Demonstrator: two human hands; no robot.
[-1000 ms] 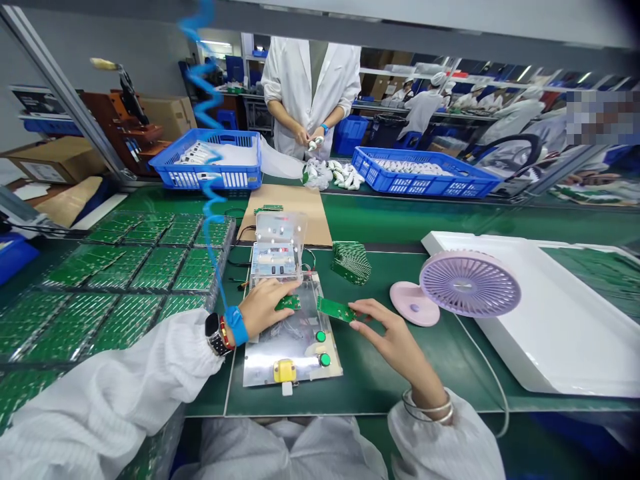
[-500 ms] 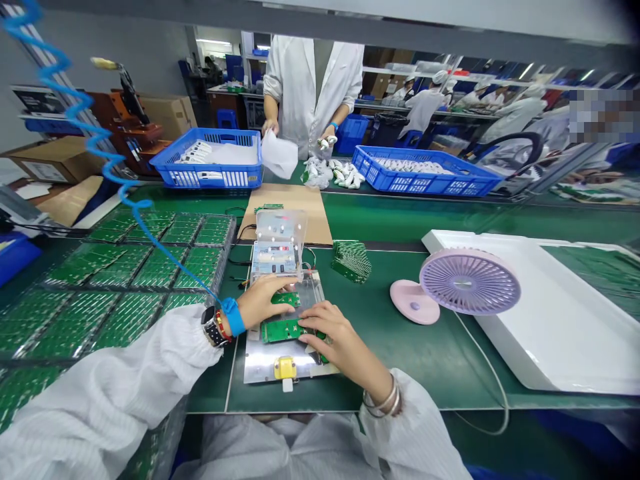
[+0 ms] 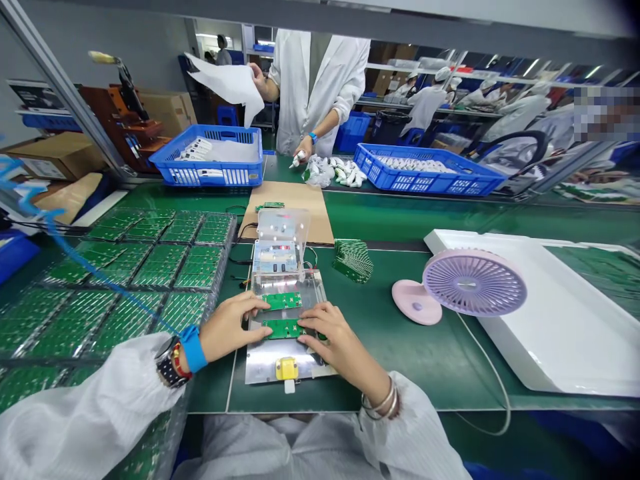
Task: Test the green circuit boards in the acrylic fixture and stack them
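Lower flat green rectangular PCB point(image 3: 281, 329) lies btwn hands on silver metal plate point(image 3: 261, 365), long axis L–R, R hand point(image 3: 336, 337) pinching its right end, L hand point(image 3: 227, 328) spread w/ thumb approx. at left end, contact unclear.

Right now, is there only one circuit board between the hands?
No, two green ones show between the left hand and the right hand: a farther board and a nearer board.
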